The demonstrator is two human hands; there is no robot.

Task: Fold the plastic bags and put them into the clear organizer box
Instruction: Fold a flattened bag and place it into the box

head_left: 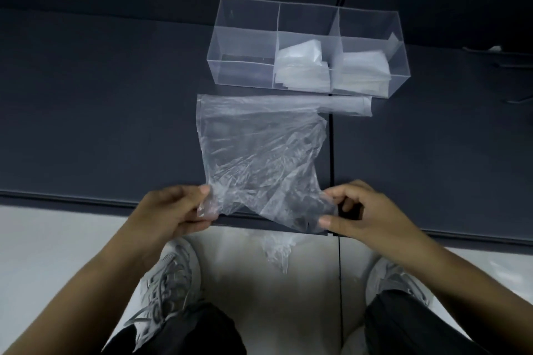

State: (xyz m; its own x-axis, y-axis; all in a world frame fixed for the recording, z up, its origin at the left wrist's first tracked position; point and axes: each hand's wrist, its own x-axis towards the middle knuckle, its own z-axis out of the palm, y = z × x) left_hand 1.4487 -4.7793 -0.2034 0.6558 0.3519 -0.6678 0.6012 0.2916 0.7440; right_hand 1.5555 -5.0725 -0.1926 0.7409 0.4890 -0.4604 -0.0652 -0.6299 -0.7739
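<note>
A crinkled clear plastic bag (259, 150) lies spread on the dark table (101, 124), its near edge hanging over the table's front edge. My left hand (173, 210) pinches the bag's near left corner. My right hand (366, 210) pinches its near right corner. Behind the bag stands the clear organizer box (245, 37) with three compartments. Folded bags (302, 66) fill the middle compartment and more folded bags (360, 69) the right one. The left compartment holds nothing.
A seam (331, 153) runs front to back through the table just right of the bag. Below the table edge are my two grey sneakers (170, 277) on a pale floor. Dark items lie at the table's far right (513, 66).
</note>
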